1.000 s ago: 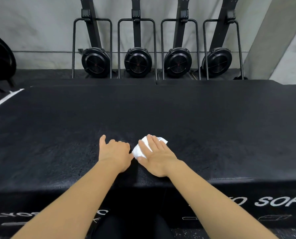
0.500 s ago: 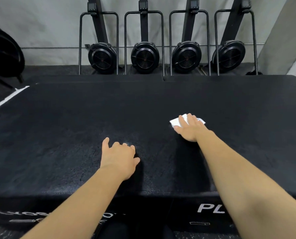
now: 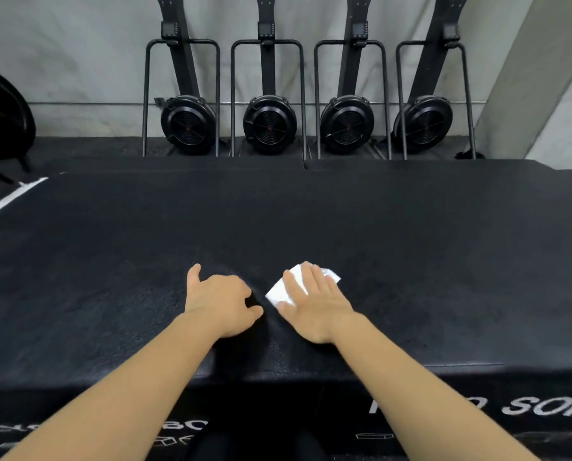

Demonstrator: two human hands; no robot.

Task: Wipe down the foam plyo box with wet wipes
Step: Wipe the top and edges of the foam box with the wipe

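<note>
- One white wet wipe [image 3: 279, 291] pinned under flat right hand [image 3: 314, 307], fingers straight.
- Just beside, left hand [image 3: 219, 302] loosely bent, holding nothing.
- Both atop black textured foam plyo box [image 3: 411, 261].

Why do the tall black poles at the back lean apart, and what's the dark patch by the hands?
Head view: the wide lens likely bends things, so the poles fan outward; head view too: the dark patch is the shadow of the left hand on the box.
</note>
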